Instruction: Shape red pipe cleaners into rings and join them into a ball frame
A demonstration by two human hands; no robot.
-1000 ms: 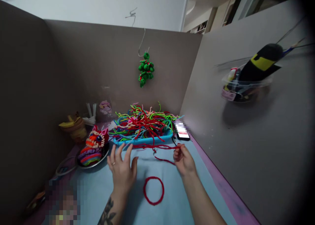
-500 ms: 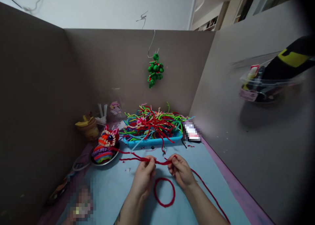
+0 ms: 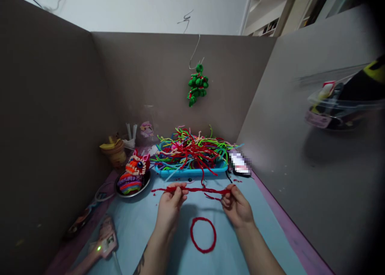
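My left hand (image 3: 170,206) pinches red pipe cleaners (image 3: 201,190), whose short ends stick out to its left. They run taut and look twisted together across to my right hand (image 3: 239,210), which grips the other end between thumb and fingers. A loose red end hangs left of the right hand's fingers. Below, between my forearms, a closed red pipe cleaner ring (image 3: 204,251) lies flat on the light blue mat (image 3: 192,210). Neither hand touches the ring.
Behind my hands, a blue tray (image 3: 192,172) overflows with colourful pipe cleaners. A phone (image 3: 240,164) lies right of it. At left are a metal bowl (image 3: 138,192) holding a striped animal figure (image 3: 130,182) and a pink glue gun (image 3: 107,235). Grey panels (image 3: 144,70) enclose the table; a green ornament (image 3: 197,86) hangs behind.
My hands have moved farther apart, drawing the red pipe cleaners into a longer straight span. The strand trailing beside my right forearm is gone from there. My view has shifted slightly left.
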